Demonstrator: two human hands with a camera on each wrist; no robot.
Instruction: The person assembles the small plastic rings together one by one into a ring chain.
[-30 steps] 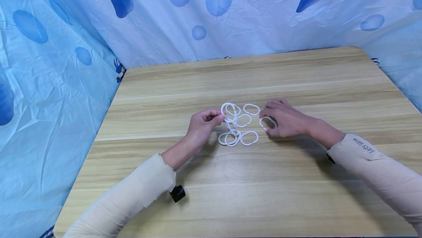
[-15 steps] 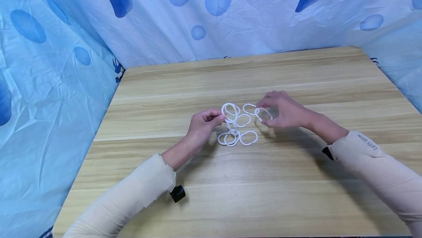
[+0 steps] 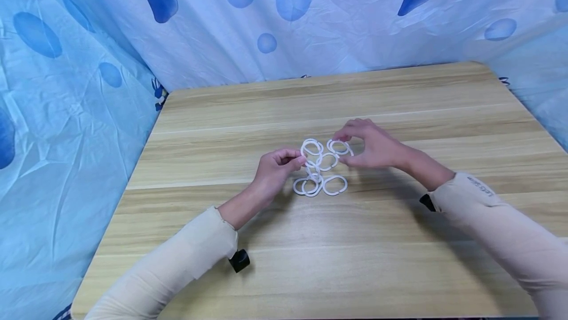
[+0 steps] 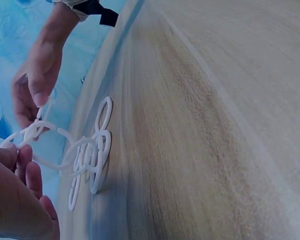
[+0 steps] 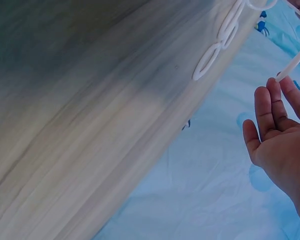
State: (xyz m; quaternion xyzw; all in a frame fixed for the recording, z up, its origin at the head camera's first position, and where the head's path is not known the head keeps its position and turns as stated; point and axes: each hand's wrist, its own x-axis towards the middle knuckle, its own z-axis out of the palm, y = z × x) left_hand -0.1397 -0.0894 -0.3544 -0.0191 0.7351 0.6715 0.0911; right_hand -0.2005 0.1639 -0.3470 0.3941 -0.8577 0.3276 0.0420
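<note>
Several white oval rings, each with a small gap, form a linked cluster mid-table. My left hand (image 3: 272, 174) pinches the upper left ring (image 3: 302, 148) between thumb and index finger. On the right side my right hand (image 3: 370, 145) holds another ring (image 3: 352, 151) by its edges, overlapping the upper right ring. The lower right ring (image 3: 335, 177) lies on the wood. In the left wrist view, rings (image 4: 110, 107) hang between my left hand (image 4: 20, 200) and the table. The right wrist view has my right hand (image 5: 285, 130) with a ring (image 5: 292, 64) at its fingertips.
A light wooden table (image 3: 310, 270) spreads beneath both arms. Blue patterned cloth (image 3: 213, 44) hangs behind it and at its left side. A small black block (image 3: 239, 260) is at the left sleeve's cuff, and another dark piece (image 3: 427, 202) is at the right cuff.
My right hand has moved left and slightly away from me with its ring, which now overlaps the upper right ring. My left hand keeps its pinch and has barely shifted.
</note>
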